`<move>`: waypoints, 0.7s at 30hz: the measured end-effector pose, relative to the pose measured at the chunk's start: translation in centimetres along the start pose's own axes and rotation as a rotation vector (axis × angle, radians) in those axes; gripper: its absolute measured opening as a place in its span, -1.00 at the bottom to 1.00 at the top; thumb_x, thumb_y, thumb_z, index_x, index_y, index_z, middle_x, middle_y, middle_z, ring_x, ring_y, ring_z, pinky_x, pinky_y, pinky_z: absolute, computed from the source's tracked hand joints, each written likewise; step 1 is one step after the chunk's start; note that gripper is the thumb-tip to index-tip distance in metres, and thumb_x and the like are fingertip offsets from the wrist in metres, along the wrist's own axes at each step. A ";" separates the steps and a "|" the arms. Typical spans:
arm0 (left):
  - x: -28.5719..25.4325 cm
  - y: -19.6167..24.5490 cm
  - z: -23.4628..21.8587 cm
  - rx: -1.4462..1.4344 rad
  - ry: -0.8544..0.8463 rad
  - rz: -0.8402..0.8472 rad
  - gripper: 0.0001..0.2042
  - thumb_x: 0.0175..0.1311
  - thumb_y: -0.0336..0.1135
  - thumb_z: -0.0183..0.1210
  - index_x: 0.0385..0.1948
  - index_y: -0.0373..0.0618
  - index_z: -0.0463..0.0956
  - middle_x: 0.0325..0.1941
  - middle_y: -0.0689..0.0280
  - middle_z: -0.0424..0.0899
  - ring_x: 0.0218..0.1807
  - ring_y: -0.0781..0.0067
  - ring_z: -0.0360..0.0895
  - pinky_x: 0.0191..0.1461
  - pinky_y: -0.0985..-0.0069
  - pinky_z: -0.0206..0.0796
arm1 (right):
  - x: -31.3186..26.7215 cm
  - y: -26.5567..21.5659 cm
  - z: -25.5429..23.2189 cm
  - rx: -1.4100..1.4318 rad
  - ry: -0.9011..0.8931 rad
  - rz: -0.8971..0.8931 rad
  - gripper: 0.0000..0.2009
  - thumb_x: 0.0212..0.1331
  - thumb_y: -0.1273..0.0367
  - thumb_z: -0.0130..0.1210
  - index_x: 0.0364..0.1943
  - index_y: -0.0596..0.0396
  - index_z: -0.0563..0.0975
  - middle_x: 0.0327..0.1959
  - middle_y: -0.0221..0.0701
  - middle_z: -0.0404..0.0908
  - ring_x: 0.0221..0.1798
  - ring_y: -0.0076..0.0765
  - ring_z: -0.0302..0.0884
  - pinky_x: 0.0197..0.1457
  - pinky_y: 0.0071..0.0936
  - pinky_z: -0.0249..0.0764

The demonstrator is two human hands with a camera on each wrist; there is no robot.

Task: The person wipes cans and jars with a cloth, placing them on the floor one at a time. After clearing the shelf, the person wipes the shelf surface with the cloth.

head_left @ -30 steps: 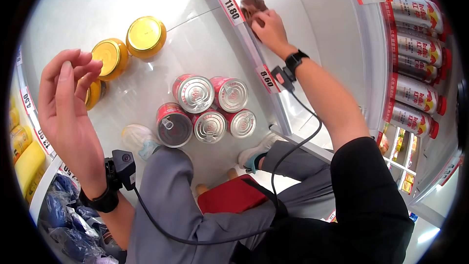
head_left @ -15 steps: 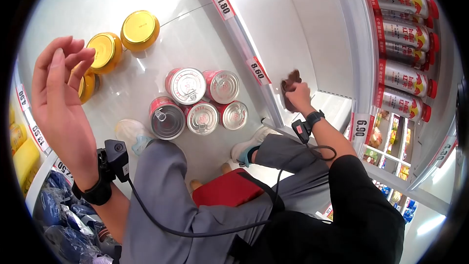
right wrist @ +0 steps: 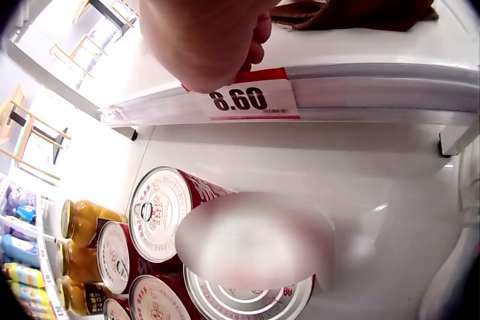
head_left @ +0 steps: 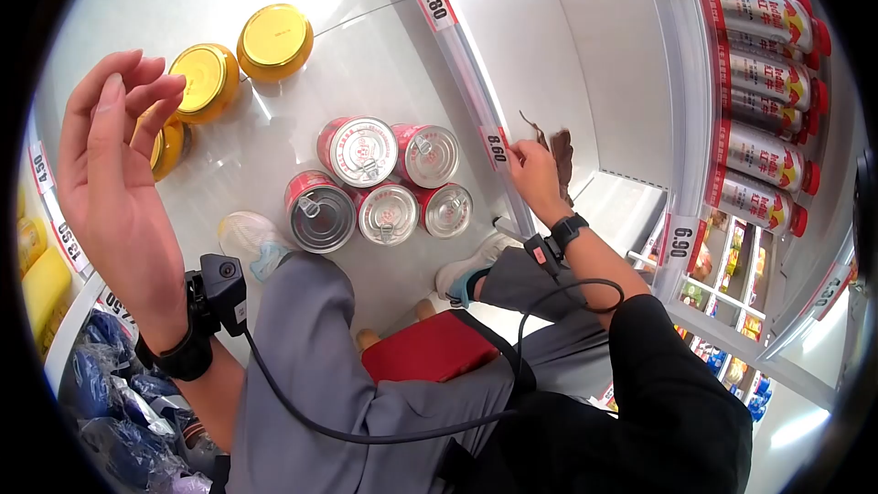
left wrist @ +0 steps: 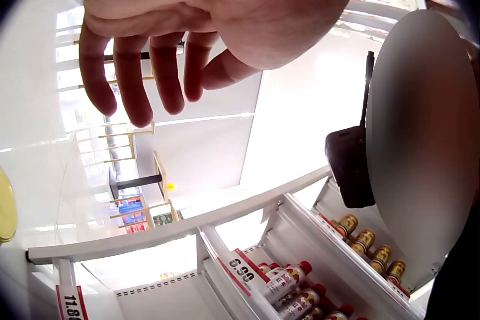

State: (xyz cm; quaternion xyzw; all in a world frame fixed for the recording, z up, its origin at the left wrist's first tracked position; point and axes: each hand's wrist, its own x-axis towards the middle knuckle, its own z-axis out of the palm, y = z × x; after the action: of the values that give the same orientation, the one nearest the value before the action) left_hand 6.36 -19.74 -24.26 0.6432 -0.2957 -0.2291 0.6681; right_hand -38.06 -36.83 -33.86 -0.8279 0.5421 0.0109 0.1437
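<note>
My right hand [head_left: 538, 181] is at the front edge of the white shelf [head_left: 540, 37], its curled fingers at the 8.60 price tag [head_left: 495, 148], which they pinch along the upper edge. Beside that hand, a crumpled brown cloth [head_left: 562, 163] lies on the shelf; the right wrist view shows the cloth [right wrist: 367, 1] just behind the fingers. My left hand [head_left: 119, 192] is raised at the left, fingers loosely bent and holding nothing. Beyond its fingertips stand yellow-lidded jars [head_left: 201, 82]. Several red cans [head_left: 358, 151] with silver pull-tab lids stand on the floor between the hands.
Rows of Red Bull bottles [head_left: 764, 110] fill the rack at the right. A red stool seat [head_left: 430, 348] shows between the grey-trousered legs. Plastic-wrapped blue goods [head_left: 110, 384] are at the lower left. A cable [head_left: 384, 439] runs between the wrist cameras.
My right hand has come down the shelf with the cloth, then moved left off it to the tagged front edge. The cloth now lies on the shelf. My left hand stays raised.
</note>
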 end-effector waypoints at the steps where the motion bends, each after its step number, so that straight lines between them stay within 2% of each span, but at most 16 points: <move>1: 0.0 0.1 0.3 -0.041 0.006 -0.001 -0.72 0.47 -0.30 -0.06 0.01 -0.25 0.52 -0.06 0.13 0.63 -0.01 0.31 0.62 0.24 0.33 0.35 | -0.3 0.0 -0.1 -0.023 -0.003 0.002 -0.89 0.16 0.41 0.17 -0.40 0.19 0.58 -0.40 -0.15 0.59 -0.27 -0.01 0.57 -0.15 -0.18 0.46; 5: -0.1 0.2 0.4 -0.034 -0.002 0.001 -0.72 0.47 -0.30 -0.06 0.01 -0.25 0.52 -0.06 0.12 0.63 0.00 0.30 0.62 0.25 0.33 0.35 | -1.1 -0.3 -1.8 -0.030 -0.076 0.011 -0.86 0.18 0.36 0.16 -0.37 0.15 0.59 -0.35 -0.22 0.60 -0.20 -0.09 0.59 -0.14 -0.22 0.46; 7: -0.2 0.2 0.2 0.002 0.016 0.013 -0.73 0.47 -0.30 -0.07 0.01 -0.25 0.52 -0.05 0.12 0.63 0.01 0.30 0.62 0.25 0.32 0.35 | -1.8 2.2 -1.7 0.098 0.316 0.399 -0.71 0.20 0.20 0.16 -0.16 0.12 0.57 -0.14 -0.23 0.58 -0.04 -0.10 0.55 -0.06 -0.19 0.46; 9: -0.2 0.2 0.3 0.001 0.035 0.008 -0.73 0.47 -0.30 -0.07 0.01 -0.25 0.51 -0.05 0.12 0.63 0.01 0.29 0.62 0.26 0.32 0.35 | -2.5 7.5 -1.5 -0.109 0.294 0.766 -0.45 0.16 0.04 0.15 0.11 0.13 0.43 0.05 -0.12 0.47 0.08 0.02 0.48 0.04 -0.11 0.45; 10: -0.2 0.2 0.4 0.000 0.047 0.001 -0.73 0.48 -0.30 -0.07 0.01 -0.25 0.51 -0.04 0.11 0.63 0.02 0.29 0.62 0.26 0.32 0.35 | -2.8 10.0 -1.1 -0.007 0.199 0.932 -0.26 0.12 -0.07 0.15 0.24 0.19 0.28 0.19 0.03 0.34 0.19 0.17 0.40 0.18 -0.06 0.40; 11: -0.2 0.2 0.5 0.000 0.044 -0.001 -0.73 0.48 -0.30 -0.07 0.01 -0.25 0.51 -0.04 0.11 0.63 0.02 0.29 0.62 0.26 0.32 0.35 | -2.9 14.8 0.3 0.258 0.089 1.114 -0.17 0.11 -0.10 0.14 0.29 0.26 0.21 0.29 0.11 0.25 0.26 0.23 0.34 0.27 -0.06 0.37; 13: -0.1 0.2 0.7 0.000 0.014 -0.003 -0.73 0.48 -0.30 -0.07 0.01 -0.26 0.51 -0.05 0.12 0.63 0.00 0.30 0.62 0.25 0.32 0.36 | -2.8 13.1 0.5 0.393 0.007 1.219 -0.10 0.12 -0.14 0.09 0.33 0.30 0.12 0.37 0.16 0.15 0.35 0.22 0.26 0.33 -0.06 0.34; 15: 0.0 0.2 1.0 0.000 0.002 -0.011 -0.73 0.48 -0.31 -0.07 0.01 -0.26 0.51 -0.06 0.13 0.63 -0.01 0.31 0.62 0.24 0.33 0.36 | -1.4 12.3 2.1 0.233 0.000 1.234 -0.06 0.13 -0.18 0.03 0.35 0.34 0.06 0.38 0.14 0.14 0.38 0.23 0.22 0.33 0.01 0.33; 16: 0.0 0.2 1.2 -0.002 -0.004 -0.019 -0.74 0.48 -0.32 -0.06 0.00 -0.26 0.51 -0.07 0.14 0.63 -0.02 0.32 0.62 0.24 0.33 0.36 | -0.4 8.4 1.4 0.197 0.034 1.207 -0.06 0.15 -0.22 -0.04 0.34 0.37 0.09 0.37 0.17 0.14 0.38 0.24 0.22 0.34 0.07 0.28; 17: 0.1 0.2 1.4 -0.004 0.001 -0.015 -0.74 0.48 -0.32 -0.06 0.00 -0.26 0.51 -0.07 0.14 0.63 -0.02 0.32 0.62 0.24 0.33 0.36 | 0.4 9.1 2.4 0.067 0.011 1.097 -0.05 0.16 -0.27 -0.10 0.30 0.42 0.13 0.33 0.23 0.17 0.35 0.35 0.22 0.35 0.12 0.23; 19: 0.2 0.4 1.9 -0.017 -0.005 -0.027 -0.75 0.47 -0.33 -0.06 -0.01 -0.26 0.51 -0.10 0.15 0.63 -0.04 0.33 0.62 0.22 0.34 0.36 | 2.7 6.0 3.2 -0.118 0.027 0.906 -0.07 0.20 -0.29 -0.15 0.23 0.44 0.20 0.24 0.28 0.24 0.26 0.45 0.27 0.33 0.11 0.22; 21: 0.2 0.6 2.3 -0.019 -0.005 -0.036 -0.75 0.47 -0.33 -0.06 -0.02 -0.26 0.51 -0.11 0.16 0.62 -0.05 0.34 0.61 0.21 0.35 0.36 | 5.1 3.3 3.1 -0.149 0.025 0.756 -0.12 0.24 -0.27 -0.20 0.15 0.46 0.24 0.17 0.27 0.28 0.19 0.47 0.32 0.29 0.12 0.26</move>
State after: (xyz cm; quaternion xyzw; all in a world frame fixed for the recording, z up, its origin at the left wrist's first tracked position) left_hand 4.89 -21.54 -23.69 0.6414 -0.2834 -0.2455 0.6694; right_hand -38.57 -41.83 -38.43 -0.5777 0.8087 0.0921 0.0624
